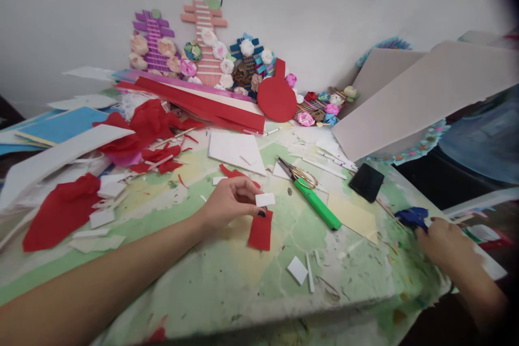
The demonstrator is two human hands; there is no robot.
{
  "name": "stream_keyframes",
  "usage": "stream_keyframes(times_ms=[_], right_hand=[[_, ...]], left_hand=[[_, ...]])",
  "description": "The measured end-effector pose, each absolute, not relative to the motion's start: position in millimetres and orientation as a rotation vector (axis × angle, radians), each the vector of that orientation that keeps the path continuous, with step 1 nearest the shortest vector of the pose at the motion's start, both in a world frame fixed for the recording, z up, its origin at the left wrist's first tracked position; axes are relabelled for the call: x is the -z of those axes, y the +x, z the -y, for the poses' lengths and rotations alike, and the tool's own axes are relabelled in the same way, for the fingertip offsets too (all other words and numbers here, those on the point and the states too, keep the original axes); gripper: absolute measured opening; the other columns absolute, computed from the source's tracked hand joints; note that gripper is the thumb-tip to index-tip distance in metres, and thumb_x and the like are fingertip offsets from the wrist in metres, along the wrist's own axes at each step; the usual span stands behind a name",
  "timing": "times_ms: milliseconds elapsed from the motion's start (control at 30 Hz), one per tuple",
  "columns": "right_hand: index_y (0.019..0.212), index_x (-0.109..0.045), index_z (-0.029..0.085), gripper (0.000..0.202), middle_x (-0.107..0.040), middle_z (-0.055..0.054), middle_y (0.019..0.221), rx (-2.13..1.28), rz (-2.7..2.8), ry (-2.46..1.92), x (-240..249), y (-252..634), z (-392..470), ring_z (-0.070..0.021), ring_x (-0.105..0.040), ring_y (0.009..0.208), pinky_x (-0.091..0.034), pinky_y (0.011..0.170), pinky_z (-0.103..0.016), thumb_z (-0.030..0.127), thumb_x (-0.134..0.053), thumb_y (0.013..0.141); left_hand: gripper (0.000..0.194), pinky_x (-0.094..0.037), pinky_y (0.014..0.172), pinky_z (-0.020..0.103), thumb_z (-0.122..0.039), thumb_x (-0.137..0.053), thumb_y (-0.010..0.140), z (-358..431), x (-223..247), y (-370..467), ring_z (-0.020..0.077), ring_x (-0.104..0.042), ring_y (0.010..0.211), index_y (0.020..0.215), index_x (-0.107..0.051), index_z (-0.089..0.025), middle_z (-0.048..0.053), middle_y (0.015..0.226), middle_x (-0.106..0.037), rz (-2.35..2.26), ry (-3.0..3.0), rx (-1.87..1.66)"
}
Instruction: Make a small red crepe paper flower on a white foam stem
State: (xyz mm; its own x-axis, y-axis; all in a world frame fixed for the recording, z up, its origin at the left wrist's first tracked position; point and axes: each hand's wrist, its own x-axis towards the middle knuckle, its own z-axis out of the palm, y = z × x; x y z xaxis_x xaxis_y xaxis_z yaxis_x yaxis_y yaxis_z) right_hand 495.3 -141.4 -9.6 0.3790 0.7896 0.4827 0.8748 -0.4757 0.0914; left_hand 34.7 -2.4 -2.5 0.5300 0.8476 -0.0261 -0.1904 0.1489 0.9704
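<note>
L hand (235, 200), ctr of frame, pinches a small white flat rectangle (265, 199) btwn thumb & fingers. Just below it, a red fabric-like rectangle (260, 232); can't tell if it's also gripped or lies on the green-patterned tablecloth (194, 297). R hand (450, 248), lower right, is at a dark-blue crumpled pc (412, 217); can't tell if it grasps or only touches.

Progress, as I judge it: cutting looks done for the pcs in use, since both rectangles have trimmed edges & the gold-handled scissors (304, 175) lie unused right of ctr, by a long bright-green plastic handle (318, 205). Left: white pc is bare, no red cover on its visible face, so the two don't look joined yet. A loose white square (297, 270) & thin white strip (310, 273), lower ctr, are bare too. Upper ctr, a flat red disc w/ a stem (277, 98) looks fully cut. Big red scrap (62, 216), far left, is uneven.
</note>
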Motion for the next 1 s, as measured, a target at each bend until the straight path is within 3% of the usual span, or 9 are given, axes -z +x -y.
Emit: stream_keyframes(times_ms=[67,100,200,300,433,633,1000], right_hand=[[0.081,-0.06,0.019,0.021,-0.062,-0.021,0.08,0.862,1.443,-2.396,-1.3,458.3,139.8,-0.0406,-0.062,0.08,-0.044,0.067,-0.057,0.032,-0.044,0.079],[0.09,-0.061,0.017,0.025,-0.063,-0.023,0.09,0.771,1.526,-2.311,-6.4,435.2,138.6,-0.0404,-0.061,0.086,-0.044,0.072,-0.058,0.032,-0.042,0.081],[0.105,-0.06,0.021,0.029,-0.064,-0.013,0.106,0.122,1.6,-1.902,-14.6,355.9,132.1,-0.0273,-0.063,0.086,-0.05,0.078,-0.046,0.039,-0.054,0.083],[0.104,-0.063,0.023,0.024,-0.066,-0.008,0.103,-0.598,1.55,-1.52,-10.6,281.8,119.2,-0.0208,-0.063,0.09,-0.053,0.078,-0.037,0.034,-0.061,0.082],[0.11,-0.064,0.026,0.034,-0.067,-0.004,0.099,-1.039,1.333,-1.201,-1.7,219.2,94.5,-0.0176,-0.062,0.088,-0.053,0.079,-0.033,0.026,-0.069,0.077],[0.098,-0.07,0.026,0.023,-0.068,-0.002,0.092,-1.15,1.201,-0.959,1.7,191.4,73.2,-0.0154,-0.061,0.083,-0.051,0.081,-0.033,0.021,-0.072,0.076],[0.092,-0.071,0.028,0.021,-0.063,0.001,0.092,-1.105,1.105,-0.893,0.4,184.9,74.9,-0.013,-0.058,0.085,-0.049,0.076,-0.026,0.017,-0.073,0.075]], left_hand=[[0.029,-0.055,0.059,0.022,-0.004,-0.08,0.052,2.7,1.5,35.8,0.0151,-0.069,0.062,0.07,-0.059,-0.012,0.003,0.065,-0.073,-0.674,1.159,-0.846],[0.029,-0.054,0.059,0.022,-0.003,-0.08,0.053,3.2,1.1,36.4,0.0151,-0.069,0.061,0.07,-0.058,-0.012,0.003,0.064,-0.073,-0.662,1.141,-0.849],[0.029,-0.053,0.056,0.02,-0.003,-0.079,0.054,5.9,1.5,38.1,0.0143,-0.069,0.06,0.07,-0.057,-0.012,0.002,0.065,-0.073,-0.607,1.101,-0.858],[0.03,-0.053,0.057,0.02,-0.006,-0.081,0.054,9.4,3.9,39.1,0.0142,-0.069,0.061,0.072,-0.058,-0.013,0.002,0.065,-0.073,-0.542,1.068,-0.852],[0.029,-0.054,0.061,0.022,-0.009,-0.082,0.056,12.6,6.3,39.4,0.0145,-0.07,0.063,0.076,-0.06,-0.013,0.003,0.068,-0.074,-0.473,1.036,-0.857],[0.028,-0.052,0.063,0.019,-0.007,-0.083,0.055,14.0,4.6,40.7,0.0107,-0.067,0.064,0.072,-0.061,-0.012,0.001,0.07,-0.073,-0.455,0.956,-0.9],[0.026,-0.052,0.064,0.02,-0.005,-0.08,0.057,20.0,5.6,43.8,0.0116,-0.067,0.066,0.073,-0.061,-0.012,0.001,0.071,-0.072,-0.425,0.933,-0.884]])
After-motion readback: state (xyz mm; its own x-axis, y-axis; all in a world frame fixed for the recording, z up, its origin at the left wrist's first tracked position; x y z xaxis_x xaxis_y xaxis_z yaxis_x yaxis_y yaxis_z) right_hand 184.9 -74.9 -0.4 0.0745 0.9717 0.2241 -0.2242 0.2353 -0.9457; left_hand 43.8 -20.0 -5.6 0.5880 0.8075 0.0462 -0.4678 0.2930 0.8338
